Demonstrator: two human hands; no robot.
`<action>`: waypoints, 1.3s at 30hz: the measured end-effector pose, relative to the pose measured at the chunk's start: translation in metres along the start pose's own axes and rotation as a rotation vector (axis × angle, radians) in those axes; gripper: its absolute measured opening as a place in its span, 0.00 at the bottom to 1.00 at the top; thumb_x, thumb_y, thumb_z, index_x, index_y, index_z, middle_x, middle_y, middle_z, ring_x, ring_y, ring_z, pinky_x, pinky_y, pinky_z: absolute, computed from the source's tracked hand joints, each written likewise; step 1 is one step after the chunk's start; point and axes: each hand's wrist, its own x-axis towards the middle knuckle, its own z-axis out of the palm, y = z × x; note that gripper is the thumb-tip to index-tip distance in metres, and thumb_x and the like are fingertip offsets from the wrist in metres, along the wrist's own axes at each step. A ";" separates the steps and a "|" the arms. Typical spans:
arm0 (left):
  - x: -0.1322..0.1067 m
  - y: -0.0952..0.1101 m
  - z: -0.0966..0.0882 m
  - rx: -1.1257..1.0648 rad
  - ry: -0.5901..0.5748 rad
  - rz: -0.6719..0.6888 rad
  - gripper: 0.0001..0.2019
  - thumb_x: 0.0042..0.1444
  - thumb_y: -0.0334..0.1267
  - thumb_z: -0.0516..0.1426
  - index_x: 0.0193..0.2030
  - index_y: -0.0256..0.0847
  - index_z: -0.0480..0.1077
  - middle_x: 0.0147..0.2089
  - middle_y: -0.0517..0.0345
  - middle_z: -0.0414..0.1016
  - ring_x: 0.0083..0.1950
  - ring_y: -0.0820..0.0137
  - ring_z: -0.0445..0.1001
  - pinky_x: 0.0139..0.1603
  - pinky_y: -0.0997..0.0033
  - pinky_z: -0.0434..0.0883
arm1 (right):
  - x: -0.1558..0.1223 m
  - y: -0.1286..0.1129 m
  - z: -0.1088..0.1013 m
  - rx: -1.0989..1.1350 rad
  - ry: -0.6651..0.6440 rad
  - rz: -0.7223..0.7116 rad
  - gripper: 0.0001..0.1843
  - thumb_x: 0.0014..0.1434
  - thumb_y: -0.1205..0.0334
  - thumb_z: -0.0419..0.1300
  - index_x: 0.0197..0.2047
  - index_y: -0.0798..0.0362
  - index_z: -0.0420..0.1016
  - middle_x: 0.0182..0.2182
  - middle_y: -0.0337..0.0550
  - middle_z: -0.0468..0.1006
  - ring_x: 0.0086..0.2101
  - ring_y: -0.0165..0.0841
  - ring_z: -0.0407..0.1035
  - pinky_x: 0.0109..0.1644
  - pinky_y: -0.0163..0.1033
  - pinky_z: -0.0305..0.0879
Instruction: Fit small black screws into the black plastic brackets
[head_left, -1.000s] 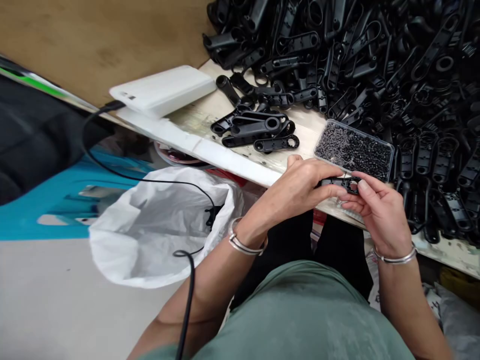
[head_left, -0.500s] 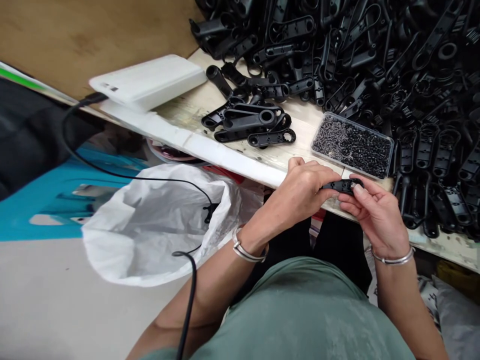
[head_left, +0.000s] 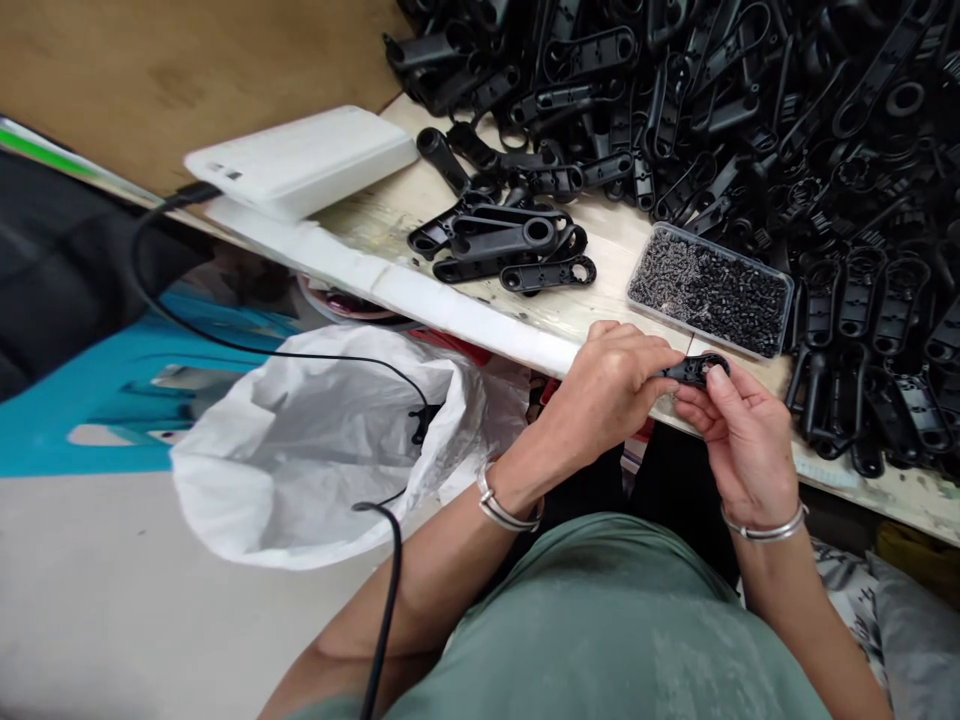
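A black plastic arm-shaped part with a ring at one end is held between my two hands at the table's front edge. My left hand is closed on its narrow end. The thumb and fingers of my right hand pinch the ring end, the thumb pressing near the hole. Whether a small piece sits under that thumb, I cannot make out. Just beyond my hands lies a clear plastic box of tiny grey and black pieces. A small group of similar black parts rests to the left of the box.
A large heap of black plastic parts covers the back and right of the table. At the left stands a white power bank with a black cable. Below the edge hangs an open white sack.
My right hand and forearm have shifted slightly left, the wrist turning a little. The black part stays in both hands. The whole view has moved slightly.
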 end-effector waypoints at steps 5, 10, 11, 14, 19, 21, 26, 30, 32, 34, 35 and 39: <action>-0.002 0.000 0.003 0.011 0.008 0.004 0.01 0.58 0.33 0.62 0.36 0.40 0.77 0.36 0.58 0.81 0.39 0.68 0.75 0.47 0.68 0.65 | 0.000 0.002 0.004 0.006 0.046 -0.020 0.22 0.44 0.54 0.77 0.39 0.56 0.79 0.31 0.40 0.80 0.28 0.28 0.77 0.31 0.28 0.76; -0.002 -0.001 0.001 -0.009 -0.013 0.005 0.03 0.59 0.32 0.61 0.38 0.40 0.77 0.36 0.58 0.81 0.40 0.68 0.75 0.47 0.67 0.66 | -0.001 0.001 0.003 -0.008 0.067 -0.002 0.22 0.45 0.54 0.76 0.39 0.55 0.78 0.32 0.39 0.80 0.28 0.27 0.76 0.29 0.26 0.75; -0.001 -0.001 -0.001 -0.018 -0.033 0.011 0.03 0.59 0.32 0.60 0.38 0.40 0.76 0.37 0.58 0.81 0.40 0.68 0.75 0.47 0.68 0.66 | -0.002 0.000 0.002 -0.029 0.048 0.015 0.21 0.46 0.54 0.76 0.40 0.55 0.78 0.33 0.40 0.81 0.29 0.28 0.76 0.29 0.26 0.75; 0.004 -0.006 -0.006 -0.012 -0.132 0.048 0.03 0.59 0.31 0.60 0.37 0.39 0.76 0.37 0.57 0.81 0.40 0.68 0.76 0.47 0.67 0.64 | -0.004 -0.005 -0.007 -0.177 -0.068 0.090 0.26 0.50 0.49 0.73 0.48 0.54 0.75 0.34 0.44 0.82 0.30 0.32 0.78 0.28 0.30 0.75; 0.016 -0.015 -0.015 0.074 -0.284 0.028 0.02 0.57 0.29 0.61 0.36 0.37 0.76 0.37 0.54 0.80 0.43 0.65 0.76 0.49 0.64 0.60 | 0.003 -0.018 -0.028 -0.561 -0.004 -0.118 0.35 0.55 0.46 0.68 0.60 0.56 0.68 0.31 0.45 0.81 0.26 0.35 0.75 0.27 0.37 0.73; 0.019 -0.016 -0.020 0.069 -0.341 0.019 0.02 0.58 0.30 0.61 0.37 0.37 0.76 0.39 0.54 0.80 0.45 0.65 0.75 0.50 0.63 0.58 | 0.013 -0.027 -0.031 -0.786 0.028 -0.286 0.24 0.59 0.48 0.64 0.54 0.55 0.75 0.30 0.44 0.81 0.26 0.35 0.74 0.30 0.39 0.72; 0.034 -0.019 -0.031 0.150 -0.290 -0.041 0.05 0.60 0.32 0.58 0.35 0.38 0.76 0.39 0.53 0.80 0.47 0.62 0.73 0.52 0.59 0.56 | 0.045 -0.054 -0.015 -1.559 0.041 -0.573 0.11 0.63 0.62 0.57 0.42 0.50 0.82 0.40 0.47 0.80 0.39 0.43 0.75 0.44 0.47 0.68; 0.061 -0.016 -0.028 0.273 -0.195 -0.025 0.11 0.59 0.26 0.53 0.29 0.37 0.74 0.29 0.55 0.75 0.41 0.64 0.70 0.49 0.60 0.58 | 0.064 -0.065 0.002 -1.846 0.051 -0.497 0.11 0.64 0.61 0.58 0.46 0.46 0.81 0.44 0.47 0.78 0.40 0.46 0.74 0.39 0.45 0.66; 0.076 -0.013 -0.020 0.286 -0.243 0.028 0.13 0.56 0.23 0.51 0.27 0.37 0.73 0.27 0.55 0.73 0.41 0.64 0.70 0.48 0.60 0.58 | 0.071 -0.065 0.007 -1.890 0.005 -0.498 0.11 0.63 0.61 0.59 0.46 0.44 0.81 0.44 0.47 0.78 0.40 0.46 0.73 0.38 0.44 0.65; 0.088 -0.009 -0.009 0.281 -0.325 0.075 0.14 0.54 0.21 0.49 0.28 0.37 0.74 0.28 0.54 0.73 0.42 0.63 0.71 0.48 0.60 0.58 | 0.077 -0.064 0.009 -1.932 -0.048 -0.502 0.11 0.62 0.61 0.60 0.46 0.44 0.80 0.43 0.47 0.78 0.40 0.46 0.74 0.38 0.44 0.65; 0.093 -0.007 -0.003 0.275 -0.354 0.094 0.15 0.54 0.20 0.49 0.28 0.37 0.74 0.28 0.54 0.74 0.42 0.62 0.71 0.48 0.59 0.57 | 0.079 -0.064 0.009 -1.954 -0.067 -0.500 0.12 0.62 0.62 0.59 0.47 0.45 0.80 0.43 0.48 0.78 0.40 0.46 0.74 0.37 0.43 0.65; 0.104 -0.008 0.015 0.255 -0.380 0.111 0.14 0.55 0.22 0.50 0.29 0.37 0.74 0.27 0.53 0.73 0.38 0.63 0.72 0.50 0.57 0.56 | 0.085 -0.061 0.011 -1.998 -0.073 -0.491 0.12 0.62 0.64 0.58 0.47 0.48 0.79 0.41 0.51 0.78 0.38 0.45 0.74 0.37 0.42 0.65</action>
